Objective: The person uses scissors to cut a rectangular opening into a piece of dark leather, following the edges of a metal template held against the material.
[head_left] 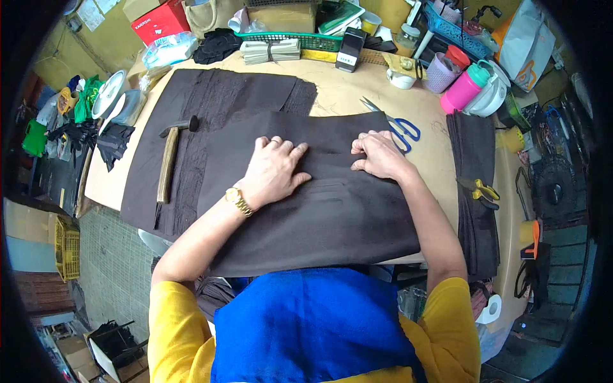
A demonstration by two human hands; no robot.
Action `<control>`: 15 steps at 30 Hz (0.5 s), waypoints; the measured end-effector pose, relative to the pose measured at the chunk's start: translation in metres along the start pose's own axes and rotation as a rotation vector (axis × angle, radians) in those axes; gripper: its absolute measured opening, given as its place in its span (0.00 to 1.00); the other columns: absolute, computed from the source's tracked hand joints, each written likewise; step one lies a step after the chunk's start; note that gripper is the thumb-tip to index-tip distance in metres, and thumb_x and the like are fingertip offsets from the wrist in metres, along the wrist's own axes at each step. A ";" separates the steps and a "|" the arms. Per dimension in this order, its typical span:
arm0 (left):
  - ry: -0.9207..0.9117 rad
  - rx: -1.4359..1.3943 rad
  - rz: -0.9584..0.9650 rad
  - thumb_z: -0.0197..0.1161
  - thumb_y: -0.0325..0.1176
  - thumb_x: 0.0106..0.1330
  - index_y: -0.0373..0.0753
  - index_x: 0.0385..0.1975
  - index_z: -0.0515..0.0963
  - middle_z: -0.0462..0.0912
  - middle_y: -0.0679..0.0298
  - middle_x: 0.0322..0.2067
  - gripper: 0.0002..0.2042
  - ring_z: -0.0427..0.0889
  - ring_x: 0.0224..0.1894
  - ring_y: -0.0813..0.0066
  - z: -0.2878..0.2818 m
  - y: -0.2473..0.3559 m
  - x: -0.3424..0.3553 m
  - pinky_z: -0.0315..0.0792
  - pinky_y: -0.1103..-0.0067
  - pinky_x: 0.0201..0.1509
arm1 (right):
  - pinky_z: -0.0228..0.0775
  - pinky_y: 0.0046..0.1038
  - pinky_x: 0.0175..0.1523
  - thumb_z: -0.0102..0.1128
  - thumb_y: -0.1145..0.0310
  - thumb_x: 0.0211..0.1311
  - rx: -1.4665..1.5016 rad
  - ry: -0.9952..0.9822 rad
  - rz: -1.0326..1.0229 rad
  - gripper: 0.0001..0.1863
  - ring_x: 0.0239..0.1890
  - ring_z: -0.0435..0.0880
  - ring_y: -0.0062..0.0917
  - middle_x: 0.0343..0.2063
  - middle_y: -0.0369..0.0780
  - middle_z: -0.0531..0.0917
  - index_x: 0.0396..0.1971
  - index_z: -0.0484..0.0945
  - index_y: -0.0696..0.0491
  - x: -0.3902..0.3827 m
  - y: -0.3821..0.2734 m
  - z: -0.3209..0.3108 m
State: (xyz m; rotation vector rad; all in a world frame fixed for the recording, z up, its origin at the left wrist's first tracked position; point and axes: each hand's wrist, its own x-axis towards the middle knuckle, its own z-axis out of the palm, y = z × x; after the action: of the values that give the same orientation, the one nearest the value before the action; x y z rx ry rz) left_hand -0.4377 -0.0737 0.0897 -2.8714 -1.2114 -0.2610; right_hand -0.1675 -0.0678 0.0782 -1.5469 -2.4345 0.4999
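A large dark brown cloth [319, 217] lies before me, its near edge hanging by my blue apron. On its middle rests my left hand [274, 171], open, with thumb and index finger apart; a gold watch [238, 201] is on that wrist. Further right, my right hand [381, 155] is closed, its curled fingers and thumb pinching the same cloth. Small creases run between the two hands. Blue-handled scissors [403, 133] lie just beyond the right hand, partly hidden by it. A hammer [168, 159] with a wooden handle lies on the stacked cloth to the left.
Folded dark cloth strips [476, 236] lie at the right with yellow-handled pliers [480, 191] on them. Along the back stand a green basket [319, 42], a black box [350, 50], a pink bottle [461, 92] and a lilac cup [442, 71]. More dark cloth [223, 89] covers the table's left.
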 end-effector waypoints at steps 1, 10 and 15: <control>0.003 0.030 0.009 0.67 0.50 0.54 0.41 0.50 0.76 0.79 0.59 0.36 0.26 0.74 0.45 0.63 0.010 -0.004 0.004 0.61 0.67 0.53 | 0.61 0.36 0.50 0.71 0.67 0.46 0.014 -0.014 -0.027 0.17 0.39 0.78 0.38 0.30 0.43 0.79 0.33 0.74 0.57 0.001 0.006 0.000; -0.339 -0.312 -0.058 0.71 0.41 0.51 0.41 0.33 0.81 0.82 0.57 0.30 0.13 0.80 0.38 0.56 -0.067 -0.034 -0.011 0.70 0.67 0.43 | 0.65 0.33 0.35 0.72 0.76 0.42 0.302 0.010 -0.008 0.14 0.27 0.78 0.35 0.22 0.43 0.78 0.24 0.73 0.59 -0.029 0.027 -0.018; -0.223 -0.516 0.071 0.64 0.33 0.59 0.35 0.30 0.79 0.81 0.57 0.32 0.08 0.80 0.36 0.54 -0.090 -0.040 -0.009 0.74 0.69 0.38 | 0.54 0.40 0.64 0.76 0.67 0.37 0.109 0.119 -0.068 0.28 0.56 0.73 0.34 0.49 0.42 0.78 0.44 0.78 0.53 -0.032 0.002 -0.030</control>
State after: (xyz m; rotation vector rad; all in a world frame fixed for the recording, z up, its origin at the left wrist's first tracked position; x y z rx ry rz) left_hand -0.4856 -0.0593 0.1753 -3.4608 -1.2196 -0.2964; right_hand -0.1416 -0.0914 0.1047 -1.4044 -2.3218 0.5038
